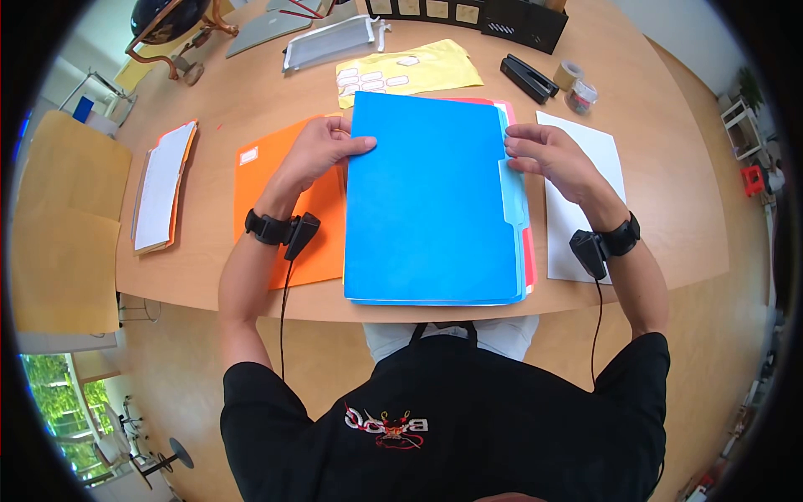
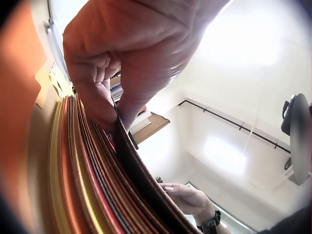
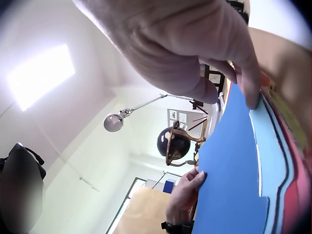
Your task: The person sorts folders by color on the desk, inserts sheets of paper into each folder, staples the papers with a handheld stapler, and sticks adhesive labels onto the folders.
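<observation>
A blue file folder [image 1: 431, 209] lies on top of a thick stack of coloured folders, with pale blue, pink and red edges [image 1: 529, 251] showing at the right. My left hand [image 1: 316, 152] pinches the blue folder's left edge near the top, thumb over its face and fingers behind it. In the left wrist view, many layered folder edges [image 2: 80, 165] stand beside that pinch. Along the upper right side, my right hand [image 1: 559, 159] has extended fingers at the folder tabs. The right wrist view shows a fingertip [image 3: 252, 97] touching the light blue tab [image 3: 261, 126].
Orange folders [image 1: 284, 201] lie left of the stack, white paper [image 1: 585, 192] right. Another paper pile [image 1: 165, 188] sits far left. Behind are a yellow sheet [image 1: 410, 69], a stapler [image 1: 529, 79], tape rolls [image 1: 569, 75], a mesh pouch [image 1: 330, 43] and a globe [image 1: 167, 18].
</observation>
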### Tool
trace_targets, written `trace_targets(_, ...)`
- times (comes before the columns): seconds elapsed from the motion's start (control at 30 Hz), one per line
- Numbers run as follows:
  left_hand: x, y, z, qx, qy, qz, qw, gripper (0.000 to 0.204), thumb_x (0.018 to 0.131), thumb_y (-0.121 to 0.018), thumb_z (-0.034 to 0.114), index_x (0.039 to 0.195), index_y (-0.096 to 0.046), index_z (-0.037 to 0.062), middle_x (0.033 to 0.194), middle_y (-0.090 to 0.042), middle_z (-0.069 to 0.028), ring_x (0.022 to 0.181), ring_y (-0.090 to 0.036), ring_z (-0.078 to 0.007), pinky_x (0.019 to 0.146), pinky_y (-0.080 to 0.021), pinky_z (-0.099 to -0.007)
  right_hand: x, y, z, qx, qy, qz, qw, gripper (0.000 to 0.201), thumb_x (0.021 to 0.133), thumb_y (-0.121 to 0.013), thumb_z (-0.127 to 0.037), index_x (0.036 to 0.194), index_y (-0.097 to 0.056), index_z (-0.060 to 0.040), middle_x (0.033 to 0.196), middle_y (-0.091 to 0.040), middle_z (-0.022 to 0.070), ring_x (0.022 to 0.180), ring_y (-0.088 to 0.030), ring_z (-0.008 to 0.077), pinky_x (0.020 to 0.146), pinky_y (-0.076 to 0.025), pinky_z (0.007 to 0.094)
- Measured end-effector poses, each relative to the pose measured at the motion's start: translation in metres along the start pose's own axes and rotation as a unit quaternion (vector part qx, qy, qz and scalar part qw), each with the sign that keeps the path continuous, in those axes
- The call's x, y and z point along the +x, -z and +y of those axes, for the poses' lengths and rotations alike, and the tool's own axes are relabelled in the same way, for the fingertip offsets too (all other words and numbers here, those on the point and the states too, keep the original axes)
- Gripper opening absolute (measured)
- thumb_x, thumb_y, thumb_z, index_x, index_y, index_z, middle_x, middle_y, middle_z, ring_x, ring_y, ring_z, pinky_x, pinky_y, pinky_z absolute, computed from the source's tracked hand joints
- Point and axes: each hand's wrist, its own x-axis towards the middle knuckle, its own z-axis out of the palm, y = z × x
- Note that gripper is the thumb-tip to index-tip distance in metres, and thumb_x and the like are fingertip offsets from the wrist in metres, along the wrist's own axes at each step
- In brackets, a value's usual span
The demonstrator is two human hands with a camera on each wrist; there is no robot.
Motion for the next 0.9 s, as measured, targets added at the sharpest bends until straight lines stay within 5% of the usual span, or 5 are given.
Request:
trace_targets(0.23, -0.005, 0.006, 0.003, 0.055, -0.068, 0.085, 0.992, 0.027, 0.09, -0.074, 0.03, 0.099, -0.066, 0.0051, 0.082, -0.069, -0.001, 0.068, -0.062, -0.0072, 0.062, -0.049, -0.022, -0.001, 0.0, 0.006, -0.026, 0.035, 0.01, 0.999, 0.059, 0.095, -0.064, -0.021, 0.139, -0.045, 0.0119, 0.135, -0.053, 0.0211, 0.12, -0.058, 0.0239, 0.108, -0.045, 0.0327)
trace_targets(0.33, -0.002, 0.007, 0.003, -0.128, -0.061, 0.075, 0.987, 0.026, 0.094, -0.07, 0.027, 0.108, -0.063, 0.006, 0.087, -0.07, -0.0015, 0.07, -0.065, -0.0069, 0.064, -0.052, -0.0208, -0.001, -0.003, 0.006, -0.028, 0.038, 0.015, 0.999, 0.059, 0.095, -0.064, -0.024, 0.139, -0.046, 0.0107, 0.133, -0.056, 0.0201, 0.12, -0.058, 0.0229, 0.106, -0.046, 0.0321)
trace_targets(0.6, 0.006, -0.008, -0.011, -0.28, -0.04, -0.014, 0.959, 0.029, 0.098, -0.064, 0.027, 0.117, -0.054, 0.0085, 0.091, -0.07, -0.0018, 0.074, -0.067, -0.0054, 0.065, -0.057, -0.0201, -0.006, -0.003, 0.005, 0.038, 0.021, -0.022, 0.999, 0.044, 0.097, -0.064, -0.027, 0.129, -0.057, 0.0024, 0.122, -0.063, 0.0138, 0.104, -0.064, 0.014, 0.094, -0.052, 0.0311)
trace_targets(0.8, 0.011, -0.003, -0.02, -0.347, -0.041, -0.116, 0.93, 0.029, 0.098, -0.065, 0.028, 0.116, -0.053, 0.0081, 0.092, -0.07, -0.0029, 0.073, -0.067, -0.0051, 0.063, -0.057, -0.0182, -0.014, -0.022, -0.001, -0.07, 0.141, 0.094, 0.983, 0.04, 0.101, -0.056, -0.035, 0.126, -0.06, -0.0039, 0.112, -0.064, 0.0113, 0.096, -0.062, 0.0124, 0.087, -0.05, 0.0285)
trace_targets(0.9, 0.008, -0.013, -0.016, -0.305, -0.044, -0.039, 0.951, 0.028, 0.098, -0.064, 0.028, 0.114, -0.053, 0.0073, 0.091, -0.07, -0.0032, 0.074, -0.067, -0.0051, 0.063, -0.056, -0.0188, -0.009, -0.018, -0.003, 0.04, -0.017, 0.039, 0.998, 0.038, 0.103, -0.049, -0.038, 0.118, -0.065, -0.0068, 0.103, -0.065, 0.0015, 0.09, -0.06, 0.008, 0.077, -0.047, 0.0224)
